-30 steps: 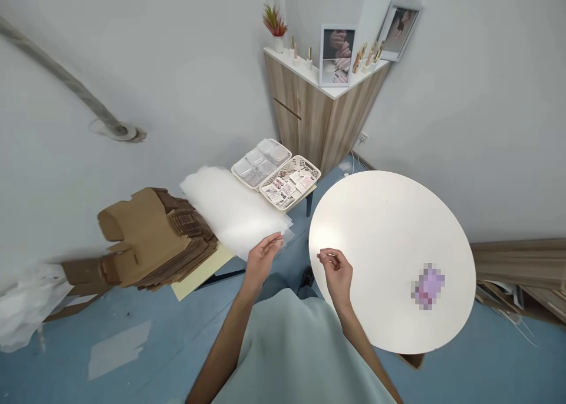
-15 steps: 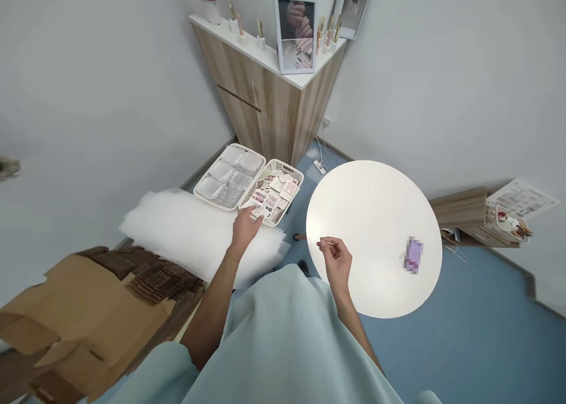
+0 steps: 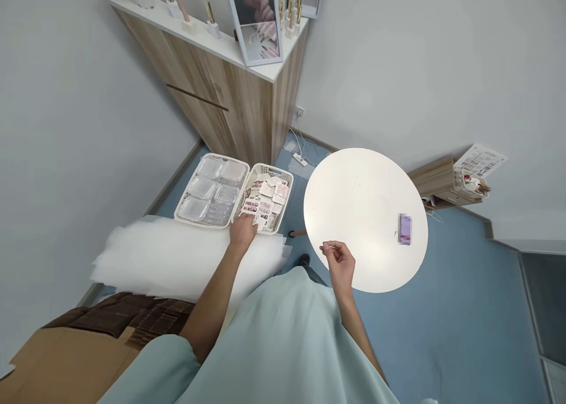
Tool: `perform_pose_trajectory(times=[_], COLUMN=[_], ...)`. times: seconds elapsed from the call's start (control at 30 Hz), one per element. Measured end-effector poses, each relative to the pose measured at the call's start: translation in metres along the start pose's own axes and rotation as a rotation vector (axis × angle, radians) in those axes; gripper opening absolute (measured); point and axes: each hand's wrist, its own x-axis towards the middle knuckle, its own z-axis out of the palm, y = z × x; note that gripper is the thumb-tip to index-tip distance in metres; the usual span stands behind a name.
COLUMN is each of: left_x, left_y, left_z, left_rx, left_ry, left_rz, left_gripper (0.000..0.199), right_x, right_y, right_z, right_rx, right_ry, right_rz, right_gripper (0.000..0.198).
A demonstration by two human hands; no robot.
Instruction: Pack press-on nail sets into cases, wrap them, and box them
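My left hand (image 3: 243, 234) reaches over the near rim of a white perforated basket (image 3: 289, 183). Its fingers are closed at the near edge of a small printed card (image 3: 262, 219), lying among several pink and white cards (image 3: 266, 189). Part of the grip is hidden by the hand itself. Over the left edge of the round white table (image 3: 367, 209) is my right hand (image 3: 341, 263), thumb and fingertips pressed together. Whatever it pinches, if anything, is too small to make out.
Beside the basket stands another white basket (image 3: 177, 210) with clear plastic boxes (image 3: 210, 187). White foam-like sheets (image 3: 172, 253) and cardboard (image 3: 66, 357) lie at lower left. A blurred purple item (image 3: 404, 229) rests on the table. A wooden cabinet (image 3: 230, 85) fills the corner; cables (image 3: 305, 147) trail on the floor.
The view has shifted, so the cabinet looks larger and farther left. My left hand's fingers have drawn closer together at the cards. My right hand keeps its pinch over the table edge.
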Motion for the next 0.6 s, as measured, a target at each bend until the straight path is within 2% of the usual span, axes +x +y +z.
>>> perform_pose_trajectory(times=[0.23,0.37,0.5,0.6], left_x=[-0.002,-0.008,-0.017,-0.024], left_y=[0.004,0.008,0.022,0.048], left_z=[-0.021,-0.034,-0.040,-0.040], left_rx=[-0.018,-0.088,-0.341,-0.714], left_ry=[0.030,0.155,0.313,0.359], left_rz=[-0.011,-0.058,-0.105,-0.204], left_gripper=[0.040,0.041,0.034,0.030], right_x=[0.001,0.010,0.021,0.030], right_y=[0.004,0.004,0.002,0.002], right_z=[-0.002,-0.009,-0.021,-0.033], right_rx=[0.023,0.049,0.073,0.092], right_ry=[-0.019,-0.048,-0.105,-0.142], right_rz=[-0.036,-0.060,-0.077,-0.075], right_gripper=[0.031,0.030,0.029,0.027])
